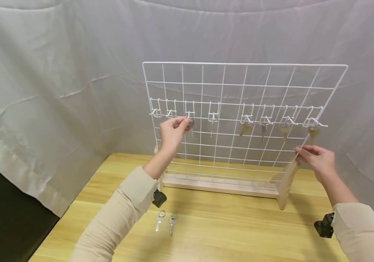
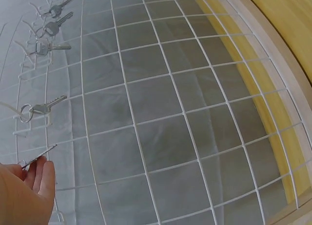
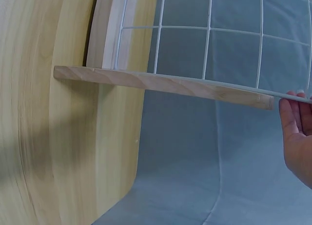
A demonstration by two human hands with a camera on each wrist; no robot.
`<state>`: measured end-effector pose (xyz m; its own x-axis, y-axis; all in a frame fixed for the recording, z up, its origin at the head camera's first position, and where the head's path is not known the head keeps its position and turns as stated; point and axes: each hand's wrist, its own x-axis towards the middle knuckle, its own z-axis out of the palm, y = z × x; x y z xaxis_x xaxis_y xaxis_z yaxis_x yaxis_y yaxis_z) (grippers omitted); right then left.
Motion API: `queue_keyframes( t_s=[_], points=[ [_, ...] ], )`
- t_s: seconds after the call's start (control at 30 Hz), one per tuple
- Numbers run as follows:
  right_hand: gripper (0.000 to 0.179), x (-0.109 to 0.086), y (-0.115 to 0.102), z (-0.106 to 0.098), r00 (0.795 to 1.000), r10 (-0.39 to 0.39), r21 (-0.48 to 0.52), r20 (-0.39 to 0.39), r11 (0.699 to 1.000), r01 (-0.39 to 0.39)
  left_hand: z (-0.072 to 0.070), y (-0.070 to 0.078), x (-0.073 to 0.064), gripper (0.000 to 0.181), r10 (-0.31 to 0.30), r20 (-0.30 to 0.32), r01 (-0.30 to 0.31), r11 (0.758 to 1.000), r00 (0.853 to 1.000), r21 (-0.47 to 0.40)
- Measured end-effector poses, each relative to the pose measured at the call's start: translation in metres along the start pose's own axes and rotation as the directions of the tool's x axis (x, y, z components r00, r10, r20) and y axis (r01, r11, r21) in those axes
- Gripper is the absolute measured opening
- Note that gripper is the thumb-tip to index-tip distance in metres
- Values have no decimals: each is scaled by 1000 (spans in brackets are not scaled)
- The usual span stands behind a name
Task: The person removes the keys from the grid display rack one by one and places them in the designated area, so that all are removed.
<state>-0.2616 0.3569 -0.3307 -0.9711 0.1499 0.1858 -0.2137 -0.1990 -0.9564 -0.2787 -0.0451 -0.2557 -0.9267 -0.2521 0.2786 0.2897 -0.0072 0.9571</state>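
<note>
A white wire grid rack [image 1: 225,64] with a row of hooks stands upright on the table. At its third hook from the left, my left hand [image 1: 170,133] pinches a silver key [image 1: 191,124] near its ring; the blade points down. In the left wrist view that key [image 2: 43,154] sticks out past the fingertips. Another key [image 1: 212,128] hangs by its ring on the hook just to the right. My right hand [image 1: 319,160] grips the grid's right edge wire between thumb and fingers, just above the wooden side foot [image 1: 286,185].
Several more keys hang on the right-hand hooks, among them a brass-coloured key [image 1: 313,133] at the far end. Two hooks are left of my left hand. Two ringed keys [image 1: 159,219] lie on the wooden table [image 1: 226,233] in front. Grey cloth [image 1: 75,54] hangs behind.
</note>
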Motion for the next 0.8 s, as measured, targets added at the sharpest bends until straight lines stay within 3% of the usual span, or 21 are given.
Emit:
queue_keyframes(
  t_s=[0.27,0.47,0.8],
  points=[
    [26,0,2,2,999,20,64,-28,998,-18,-8,1,-1,18,-2,21,3,1000,1000,-29],
    [24,3,-2,5,997,53,-35,-60,998,-55,-13,7,-3,20,-10,40,10,1000,999,-6],
    [20,-1,0,3,995,71,-105,-76,991,-79,-20,11,-6,21,-30,48,29,999,998,13]
  ],
)
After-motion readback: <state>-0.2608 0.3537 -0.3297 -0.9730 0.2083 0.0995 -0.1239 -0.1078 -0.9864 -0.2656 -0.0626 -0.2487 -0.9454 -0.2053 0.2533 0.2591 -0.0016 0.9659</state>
